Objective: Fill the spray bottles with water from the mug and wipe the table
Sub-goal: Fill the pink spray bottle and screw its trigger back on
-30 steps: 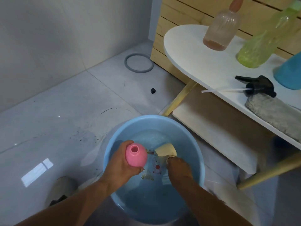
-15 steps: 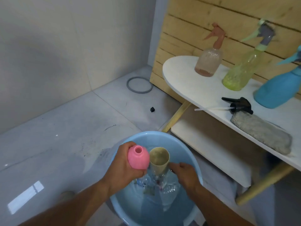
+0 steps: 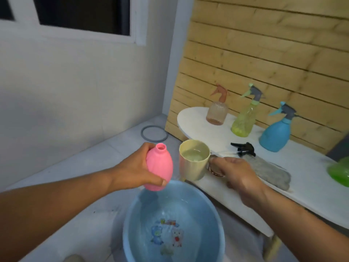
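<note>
Hovering above basin rim [image 3: 132, 208]: pink bottle [image 3: 159, 169], mug [image 3: 192, 163].

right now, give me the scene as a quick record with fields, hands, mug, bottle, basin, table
left hand: grips pink bottle, uncapped
right hand: holds mug by its handle
mug: upright, water inside, beside the bottle
basin: blue, on floor below both, holds water
table: three capped spray bottles, black sprayer head, grey cloth
</note>
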### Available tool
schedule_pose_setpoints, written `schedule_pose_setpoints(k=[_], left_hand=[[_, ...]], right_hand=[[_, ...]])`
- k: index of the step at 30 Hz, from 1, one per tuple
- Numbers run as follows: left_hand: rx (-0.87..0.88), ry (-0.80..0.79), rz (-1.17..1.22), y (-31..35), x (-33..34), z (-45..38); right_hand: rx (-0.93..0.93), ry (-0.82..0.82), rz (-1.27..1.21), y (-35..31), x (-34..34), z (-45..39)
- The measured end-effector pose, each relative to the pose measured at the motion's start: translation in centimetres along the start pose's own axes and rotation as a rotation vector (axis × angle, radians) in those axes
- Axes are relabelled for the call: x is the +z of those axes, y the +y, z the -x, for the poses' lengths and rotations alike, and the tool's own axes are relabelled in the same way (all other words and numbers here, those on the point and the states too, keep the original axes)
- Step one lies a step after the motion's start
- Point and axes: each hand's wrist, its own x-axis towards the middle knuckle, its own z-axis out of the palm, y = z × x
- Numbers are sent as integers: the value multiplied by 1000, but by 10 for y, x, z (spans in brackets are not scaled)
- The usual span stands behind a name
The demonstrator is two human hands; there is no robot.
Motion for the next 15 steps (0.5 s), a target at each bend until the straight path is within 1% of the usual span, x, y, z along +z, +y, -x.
schedule_pose_setpoints(k=[3, 7, 10, 15], left_hand=[[14, -35, -28, 19, -10, 2], [41, -73, -43, 31, -12, 3], [66, -74, -40, 38, -6, 2], [80, -79, -1, 35, 11, -4]], right_hand=[[-57, 50, 34, -33, -19, 6], [-96, 95, 29, -53, -33, 0], [-116, 121, 33, -59, -35, -4], [-111, 132, -68, -51, -29, -9]])
